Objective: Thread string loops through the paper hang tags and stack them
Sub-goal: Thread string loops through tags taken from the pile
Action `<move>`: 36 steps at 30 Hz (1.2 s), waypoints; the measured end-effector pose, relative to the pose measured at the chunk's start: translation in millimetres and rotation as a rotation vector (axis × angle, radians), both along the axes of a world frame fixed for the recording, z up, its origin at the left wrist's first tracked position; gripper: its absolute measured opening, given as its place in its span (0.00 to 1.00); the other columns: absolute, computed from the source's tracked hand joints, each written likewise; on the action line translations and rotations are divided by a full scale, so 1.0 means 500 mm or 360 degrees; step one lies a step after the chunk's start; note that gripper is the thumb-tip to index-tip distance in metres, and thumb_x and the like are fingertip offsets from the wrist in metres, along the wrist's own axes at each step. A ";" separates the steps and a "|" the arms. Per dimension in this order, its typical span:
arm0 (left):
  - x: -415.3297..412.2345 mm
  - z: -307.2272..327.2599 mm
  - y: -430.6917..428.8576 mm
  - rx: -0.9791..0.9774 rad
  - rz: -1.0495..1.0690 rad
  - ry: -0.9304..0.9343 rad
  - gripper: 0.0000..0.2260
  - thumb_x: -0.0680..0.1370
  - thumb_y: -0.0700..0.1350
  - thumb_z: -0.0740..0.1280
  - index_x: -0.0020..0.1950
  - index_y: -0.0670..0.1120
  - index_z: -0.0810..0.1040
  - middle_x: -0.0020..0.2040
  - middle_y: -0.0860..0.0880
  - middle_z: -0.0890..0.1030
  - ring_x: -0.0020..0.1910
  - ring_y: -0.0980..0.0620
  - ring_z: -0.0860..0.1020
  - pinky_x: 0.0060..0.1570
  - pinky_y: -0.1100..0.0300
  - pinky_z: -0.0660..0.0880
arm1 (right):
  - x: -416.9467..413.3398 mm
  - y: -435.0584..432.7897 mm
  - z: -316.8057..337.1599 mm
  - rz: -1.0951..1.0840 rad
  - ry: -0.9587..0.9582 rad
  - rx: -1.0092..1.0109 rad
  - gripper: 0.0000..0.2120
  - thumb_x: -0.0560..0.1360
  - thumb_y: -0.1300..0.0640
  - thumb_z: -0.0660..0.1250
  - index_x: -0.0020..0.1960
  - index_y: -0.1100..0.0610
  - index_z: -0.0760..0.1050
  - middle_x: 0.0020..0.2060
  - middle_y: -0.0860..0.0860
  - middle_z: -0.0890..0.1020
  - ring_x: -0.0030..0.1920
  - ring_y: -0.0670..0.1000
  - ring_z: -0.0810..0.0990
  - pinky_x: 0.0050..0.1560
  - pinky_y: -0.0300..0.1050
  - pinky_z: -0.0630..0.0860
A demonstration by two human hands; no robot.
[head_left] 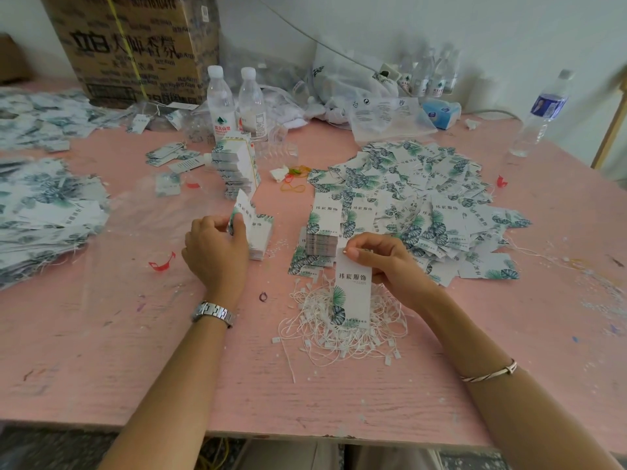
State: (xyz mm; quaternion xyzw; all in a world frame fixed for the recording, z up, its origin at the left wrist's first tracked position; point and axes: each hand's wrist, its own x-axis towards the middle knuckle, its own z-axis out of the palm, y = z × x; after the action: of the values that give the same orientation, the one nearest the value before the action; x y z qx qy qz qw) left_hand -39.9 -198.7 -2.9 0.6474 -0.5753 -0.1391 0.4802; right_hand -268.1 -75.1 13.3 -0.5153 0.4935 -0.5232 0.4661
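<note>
My rt hand (380, 262) is covering top of tag (353, 300); box (135, 45) is running off top edge; far-left tag pile (40, 212) is blurring.

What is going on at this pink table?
A person is working on paper hang tags at the table. The right hand pinches one tag by its top edge, above a heap of string loops. The left hand grips a second tag at a small stack. Loose tags lie spread behind the right hand, and more piles lie at the far left. Whether a string is through the held tag, I cannot tell.
</note>
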 end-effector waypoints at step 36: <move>-0.083 -0.011 0.108 -0.0542 -0.1471 -0.0079 0.18 0.77 0.56 0.67 0.33 0.46 0.78 0.38 0.53 0.76 0.41 0.50 0.74 0.50 0.48 0.70 | -0.012 -0.006 -0.006 -0.0062 -0.0252 0.0031 0.09 0.70 0.61 0.67 0.41 0.50 0.85 0.33 0.50 0.82 0.32 0.51 0.70 0.30 0.42 0.61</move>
State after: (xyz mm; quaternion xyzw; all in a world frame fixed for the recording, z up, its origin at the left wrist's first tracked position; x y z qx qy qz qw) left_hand -81.5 -144.8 -8.6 0.2399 -0.8282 -0.2260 0.4533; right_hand -273.9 -78.0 10.5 -0.4579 0.4702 -0.5665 0.4983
